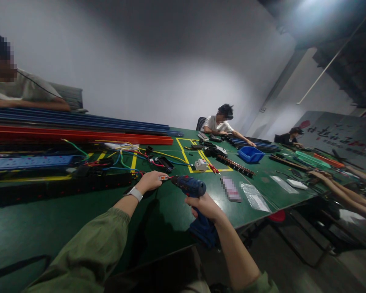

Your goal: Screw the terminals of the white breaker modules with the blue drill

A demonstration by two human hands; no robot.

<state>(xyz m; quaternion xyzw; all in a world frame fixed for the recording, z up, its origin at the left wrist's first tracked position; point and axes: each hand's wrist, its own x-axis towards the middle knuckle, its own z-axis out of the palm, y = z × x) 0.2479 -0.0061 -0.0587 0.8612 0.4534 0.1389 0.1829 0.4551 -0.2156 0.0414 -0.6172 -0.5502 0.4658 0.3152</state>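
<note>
A blue cordless drill (190, 186) is held by its grip in my right hand (208, 207), with its chuck pointing left. My left hand (150, 181) pinches a small white-and-orange piece (164, 178) just in front of the chuck; its exact kind is too small to make out. Whether the bit touches that piece, I cannot tell. Beside my left hand lies the end of a long black strip (88, 184) with red spots. Behind it, loose coloured wires (122, 158) run across the green table (167, 236).
Orange channels (79, 135) and blue channels (79, 118) lie along the left back. Farther right are a white block (201, 165), a pixelated flat object (231, 188), a plastic bag (254, 197) and a blue bin (250, 154). Several people sit around the table.
</note>
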